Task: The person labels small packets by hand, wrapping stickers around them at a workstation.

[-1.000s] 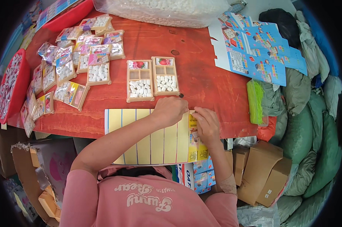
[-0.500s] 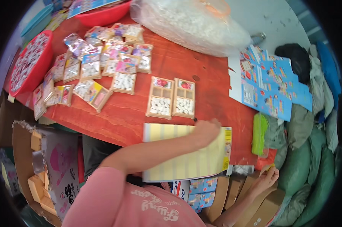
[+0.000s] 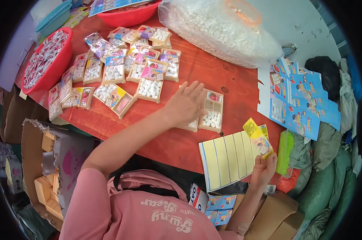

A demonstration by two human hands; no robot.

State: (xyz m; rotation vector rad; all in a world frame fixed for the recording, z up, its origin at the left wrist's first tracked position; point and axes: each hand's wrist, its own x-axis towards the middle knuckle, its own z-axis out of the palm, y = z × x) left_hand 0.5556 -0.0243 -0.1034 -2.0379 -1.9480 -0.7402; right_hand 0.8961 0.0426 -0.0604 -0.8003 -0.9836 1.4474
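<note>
My left hand (image 3: 185,105) lies flat, fingers spread, over a small wooden tray (image 3: 191,125) of white pieces and hides most of it. Whether it presses on that tray, I cannot tell. Close on its right is a second wooden tray (image 3: 211,118), with a red picture at the top, bare slots in the middle and white pieces at the bottom. Pinched in my right hand (image 3: 264,168) is a yellow printed sticker (image 3: 257,138), held up by its lower end. Below it a pale yellow sticker backing sheet (image 3: 225,160) slants over the table's near edge.
Several wrapped trays (image 3: 149,87) are piled at the left, near a red bowl (image 3: 65,52) of small packets. A clear bag (image 3: 221,38) of white pieces lies at the back. Blue printed cards (image 3: 297,100) spread at the right, above a bright green bundle (image 3: 285,152).
My left hand has gone from the sticker sheet up to the trays and spread its fingers. My right hand has risen with the sticker. The sheet has turned and slid toward the right.
</note>
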